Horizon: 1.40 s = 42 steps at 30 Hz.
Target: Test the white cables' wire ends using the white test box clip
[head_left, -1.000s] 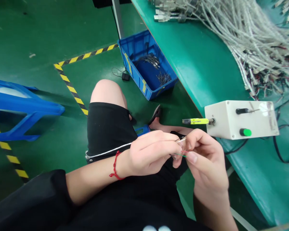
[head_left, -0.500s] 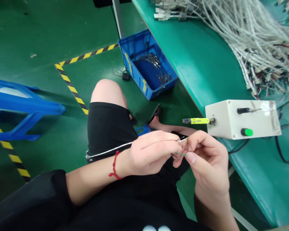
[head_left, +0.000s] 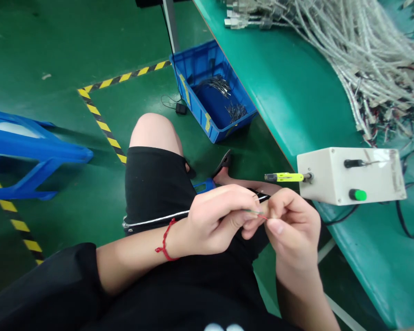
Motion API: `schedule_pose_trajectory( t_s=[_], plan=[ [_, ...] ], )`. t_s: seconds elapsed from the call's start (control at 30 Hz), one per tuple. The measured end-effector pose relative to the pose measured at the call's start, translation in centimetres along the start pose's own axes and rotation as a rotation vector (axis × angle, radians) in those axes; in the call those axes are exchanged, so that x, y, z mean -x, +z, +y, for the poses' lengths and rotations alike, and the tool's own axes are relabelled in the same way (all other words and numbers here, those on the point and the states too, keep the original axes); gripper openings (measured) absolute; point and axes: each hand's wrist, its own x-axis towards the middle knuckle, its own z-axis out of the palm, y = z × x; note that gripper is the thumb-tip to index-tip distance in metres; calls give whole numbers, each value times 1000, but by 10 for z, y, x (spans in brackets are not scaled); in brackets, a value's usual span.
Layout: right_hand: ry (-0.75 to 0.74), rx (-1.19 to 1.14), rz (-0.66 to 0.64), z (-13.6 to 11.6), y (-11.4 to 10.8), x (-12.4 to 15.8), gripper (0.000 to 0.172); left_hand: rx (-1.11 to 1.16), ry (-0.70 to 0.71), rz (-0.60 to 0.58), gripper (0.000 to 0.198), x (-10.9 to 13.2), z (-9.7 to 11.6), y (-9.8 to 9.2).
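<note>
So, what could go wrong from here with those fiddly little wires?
The thin wire pinched by the right hand is very fine, so it might slip or bend. The cable held in the left hand trails loose past the wrist and could snag. The yellow-handled tool juts out of the white box close to the right hand, so a careless move might knock it.

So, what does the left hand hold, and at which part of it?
A thin silver cable, gripped near its end by the left hand, between thumb and fingers; a fine green wire emerges there.
</note>
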Motion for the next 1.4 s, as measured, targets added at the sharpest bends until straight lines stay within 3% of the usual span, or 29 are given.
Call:
schedule_pose_trajectory(
  t_s=[0.1,0.33,0.5,0.83,1.07,1.4],
  plan=[
    [-56,36,29,0,4,-2,13,42,-45,26,5,-1,-2,0],
    [-145,373,164,-7,13,2,20,85,-117,32,8,-3,0,-1],
    [-208,540,160,-7,8,2,21,97,-139,32,7,-4,2,1],
    [-206,555,173,-4,8,-1,20,88,-152,20,8,-3,0,1],
    [-216,432,166,1,3,-2,26,93,-157,25,7,-4,-3,-1],
    [-186,487,217,-5,12,0,16,85,-159,8,6,-3,-2,-1]
  ],
)
